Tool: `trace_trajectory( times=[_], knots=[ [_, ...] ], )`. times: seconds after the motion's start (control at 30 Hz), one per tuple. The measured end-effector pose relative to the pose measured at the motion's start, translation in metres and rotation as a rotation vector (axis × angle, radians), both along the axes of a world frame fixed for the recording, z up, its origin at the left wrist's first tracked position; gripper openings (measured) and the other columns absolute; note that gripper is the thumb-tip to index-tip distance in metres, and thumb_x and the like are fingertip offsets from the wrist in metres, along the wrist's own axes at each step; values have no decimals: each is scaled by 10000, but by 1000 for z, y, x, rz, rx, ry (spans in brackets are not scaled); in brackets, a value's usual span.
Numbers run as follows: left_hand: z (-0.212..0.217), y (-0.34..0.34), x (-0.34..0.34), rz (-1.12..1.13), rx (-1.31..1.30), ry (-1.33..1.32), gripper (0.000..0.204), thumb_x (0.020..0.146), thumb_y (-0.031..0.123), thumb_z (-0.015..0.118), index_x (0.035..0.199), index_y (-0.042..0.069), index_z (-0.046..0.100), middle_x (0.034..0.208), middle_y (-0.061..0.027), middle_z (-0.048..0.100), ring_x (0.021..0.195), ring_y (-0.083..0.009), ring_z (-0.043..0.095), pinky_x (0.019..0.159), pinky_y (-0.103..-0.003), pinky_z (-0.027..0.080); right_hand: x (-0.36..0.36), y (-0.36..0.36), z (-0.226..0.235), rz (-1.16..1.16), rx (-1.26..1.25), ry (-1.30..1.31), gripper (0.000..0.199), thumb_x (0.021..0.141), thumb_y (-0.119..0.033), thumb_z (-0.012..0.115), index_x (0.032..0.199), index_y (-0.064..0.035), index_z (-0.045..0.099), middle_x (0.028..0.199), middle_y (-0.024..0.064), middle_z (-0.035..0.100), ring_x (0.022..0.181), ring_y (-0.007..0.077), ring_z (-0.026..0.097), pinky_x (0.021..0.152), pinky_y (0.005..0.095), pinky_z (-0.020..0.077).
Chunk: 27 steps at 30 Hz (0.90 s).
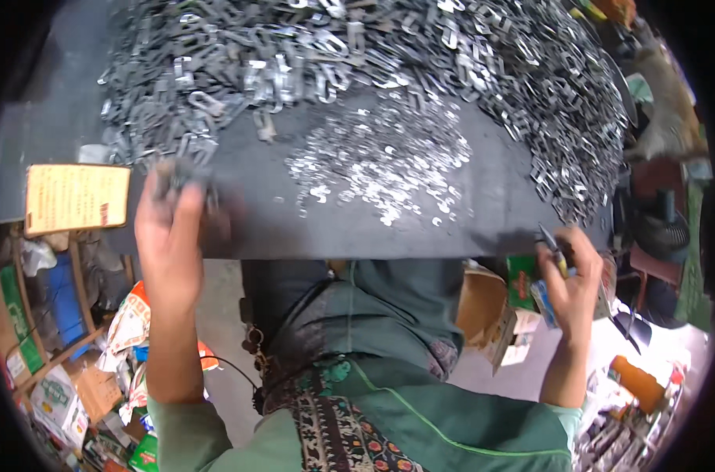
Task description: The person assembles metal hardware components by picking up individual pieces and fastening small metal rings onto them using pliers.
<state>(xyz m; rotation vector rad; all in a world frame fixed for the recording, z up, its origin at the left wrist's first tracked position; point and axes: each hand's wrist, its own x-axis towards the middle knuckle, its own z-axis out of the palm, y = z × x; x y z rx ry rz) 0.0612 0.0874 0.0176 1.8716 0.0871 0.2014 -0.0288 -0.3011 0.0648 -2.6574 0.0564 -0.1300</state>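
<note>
My left hand (173, 248) is closed around some grey metal pieces (186, 182), at the table's left near edge. Motion smears them, so their exact shape is unclear. Over the right near edge, my right hand (576, 275) grips a slim pointed tool (555, 250) with a dark tip and a yellow-and-dark body. Between the hands, a spread of tiny shiny metal pieces (389, 161) lies on the dark tabletop (255, 204). Behind it, a large heap of slotted metal links (318, 59) curves around to the right side.
A yellow printed card (77, 198) lies at the table's left edge, beside a small whitish item (95, 154). Below the right side stand open cardboard boxes (483, 303). A black fan (661, 228) is at far right. Bags and boxes (98, 385) crowd the lower left.
</note>
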Motion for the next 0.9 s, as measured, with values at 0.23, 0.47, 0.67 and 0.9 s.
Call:
trace_trajectory(
  times=[0.23, 0.47, 0.67, 0.9],
  knots=[
    [1, -81, -74, -539, -757, 787, 174, 951, 78, 568, 1109, 9, 588, 843, -51, 633, 643, -50, 486, 584, -187, 380, -7, 78, -10, 87, 802, 396, 100, 860, -54, 668, 892, 1, 590, 727, 12, 557, 657, 59, 464, 579, 249, 396],
    [2, -99, -80, -671, -720, 630, 123, 973, 126, 574, 1027, 15, 573, 787, 0, 585, 662, -20, 447, 594, -184, 366, -7, 88, -19, 176, 790, 278, 99, 879, -68, 649, 915, -12, 575, 711, 19, 523, 664, 71, 453, 596, 256, 397],
    [0, -101, -77, -684, -677, 647, 131, 966, 131, 592, 1026, 15, 577, 752, 23, 582, 622, -8, 430, 546, -185, 342, -10, 76, -24, 206, 815, 233, 91, 881, -62, 647, 901, -15, 572, 724, 31, 505, 667, 84, 451, 586, 267, 397],
    [-2, -109, -74, -693, -192, 277, 150, 866, 34, 669, 992, 15, 591, 716, -78, 602, 570, -115, 531, 515, -276, 414, -5, 73, -18, 343, 659, 210, 119, 841, -36, 673, 909, 7, 586, 732, 88, 531, 644, 178, 518, 589, 309, 416]
  ],
)
